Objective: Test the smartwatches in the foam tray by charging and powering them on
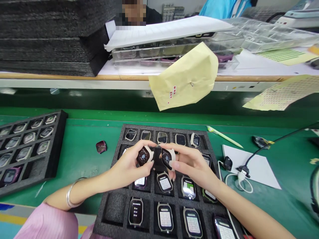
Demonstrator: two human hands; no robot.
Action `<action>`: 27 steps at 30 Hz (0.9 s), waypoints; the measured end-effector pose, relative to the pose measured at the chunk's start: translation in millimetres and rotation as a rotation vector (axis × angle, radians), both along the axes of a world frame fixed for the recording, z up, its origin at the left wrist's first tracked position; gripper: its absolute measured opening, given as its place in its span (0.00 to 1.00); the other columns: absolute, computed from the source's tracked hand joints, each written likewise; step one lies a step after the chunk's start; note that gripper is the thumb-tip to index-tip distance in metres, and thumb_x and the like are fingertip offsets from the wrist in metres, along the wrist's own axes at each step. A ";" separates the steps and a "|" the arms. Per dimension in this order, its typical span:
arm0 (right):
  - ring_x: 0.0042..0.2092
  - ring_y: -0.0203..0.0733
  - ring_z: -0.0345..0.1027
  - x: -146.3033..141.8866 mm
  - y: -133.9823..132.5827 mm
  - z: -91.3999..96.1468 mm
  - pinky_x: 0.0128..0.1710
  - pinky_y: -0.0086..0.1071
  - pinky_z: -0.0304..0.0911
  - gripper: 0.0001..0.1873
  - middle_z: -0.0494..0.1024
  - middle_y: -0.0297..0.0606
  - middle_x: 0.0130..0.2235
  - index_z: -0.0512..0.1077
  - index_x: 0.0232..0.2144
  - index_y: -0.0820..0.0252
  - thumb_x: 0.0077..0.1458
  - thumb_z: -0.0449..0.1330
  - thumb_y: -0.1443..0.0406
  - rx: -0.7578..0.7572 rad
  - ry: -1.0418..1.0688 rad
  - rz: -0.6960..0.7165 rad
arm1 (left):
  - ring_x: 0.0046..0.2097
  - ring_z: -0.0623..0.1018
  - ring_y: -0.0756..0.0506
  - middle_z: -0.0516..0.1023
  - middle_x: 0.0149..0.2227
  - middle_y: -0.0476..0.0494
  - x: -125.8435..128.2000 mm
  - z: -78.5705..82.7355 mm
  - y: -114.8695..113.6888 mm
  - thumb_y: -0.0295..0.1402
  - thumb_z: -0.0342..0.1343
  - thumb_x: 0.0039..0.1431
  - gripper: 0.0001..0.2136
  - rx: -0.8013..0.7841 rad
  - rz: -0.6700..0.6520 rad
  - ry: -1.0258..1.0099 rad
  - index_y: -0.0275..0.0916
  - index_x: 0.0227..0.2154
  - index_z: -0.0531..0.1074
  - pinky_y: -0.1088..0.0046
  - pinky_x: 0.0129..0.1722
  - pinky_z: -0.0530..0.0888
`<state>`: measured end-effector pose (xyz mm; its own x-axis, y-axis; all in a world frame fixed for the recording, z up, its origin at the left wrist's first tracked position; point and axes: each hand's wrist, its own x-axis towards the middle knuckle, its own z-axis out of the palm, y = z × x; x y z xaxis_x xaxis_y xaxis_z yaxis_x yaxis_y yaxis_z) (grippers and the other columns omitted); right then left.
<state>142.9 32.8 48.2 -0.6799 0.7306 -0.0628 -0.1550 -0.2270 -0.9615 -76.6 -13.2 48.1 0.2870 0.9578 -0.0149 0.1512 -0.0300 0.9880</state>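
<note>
Between the thumb and fingers of my left hand [133,161] is a smartwatch case [144,156] with a pale frame and a lit dark screen. My right hand [188,162] grips a similar smartwatch case [166,157], its lit screen turned to the left. Both are held close together above a black foam tray [113,217]. Square pockets in the tray hold several strapless watch cases, among them one with white text on black [136,211] and one with a white grid screen [164,217]. My hands and forearms cover some middle pockets.
A second foam tray [58,146] with watch cases lies left. Near it is a loose purple-framed watch case [101,146]. Right are a green pen [224,136], white paper [264,169] and cables [245,171]. Stacked black foam [50,39] and clear plastic trays [149,53] stand on the shelf.
</note>
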 end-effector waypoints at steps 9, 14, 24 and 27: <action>0.27 0.37 0.73 -1.8 -1.8 3.1 0.27 0.30 0.72 0.20 0.76 0.34 0.30 0.73 0.52 0.56 0.56 0.66 0.64 0.029 0.042 -0.025 | 0.33 0.68 0.50 0.68 0.32 0.50 1.7 4.2 0.3 0.29 0.55 0.60 0.17 -0.030 0.033 -0.082 0.42 0.52 0.64 0.76 0.35 0.69; 0.26 0.34 0.73 -2.9 -1.1 5.0 0.26 0.27 0.72 0.18 0.74 0.37 0.37 0.75 0.50 0.55 0.56 0.66 0.65 0.041 0.030 -0.026 | 0.34 0.68 0.50 0.69 0.34 0.50 -0.2 3.1 0.0 0.27 0.54 0.59 0.16 0.033 0.024 -0.002 0.42 0.50 0.65 0.76 0.36 0.68; 0.27 0.34 0.73 -2.2 -1.9 4.9 0.26 0.28 0.72 0.19 0.71 0.37 0.40 0.75 0.50 0.53 0.56 0.66 0.64 0.091 0.021 -0.026 | 0.33 0.68 0.50 0.68 0.33 0.51 1.5 4.2 -2.0 0.29 0.54 0.60 0.15 0.052 0.034 0.008 0.42 0.50 0.65 0.76 0.35 0.68; 0.27 0.33 0.73 -2.4 -1.4 5.0 0.26 0.27 0.72 0.18 0.70 0.37 0.39 0.75 0.50 0.53 0.56 0.66 0.64 0.078 0.026 -0.013 | 0.34 0.68 0.51 0.69 0.34 0.51 0.4 4.3 -2.4 0.28 0.54 0.60 0.15 0.072 0.030 0.046 0.43 0.50 0.65 0.77 0.36 0.68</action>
<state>140.4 31.4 53.2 -0.6708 0.7415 0.0117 -0.1822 -0.1496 -0.9718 -76.2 -15.6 52.3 0.2588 0.9650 0.0422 0.1980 -0.0958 0.9755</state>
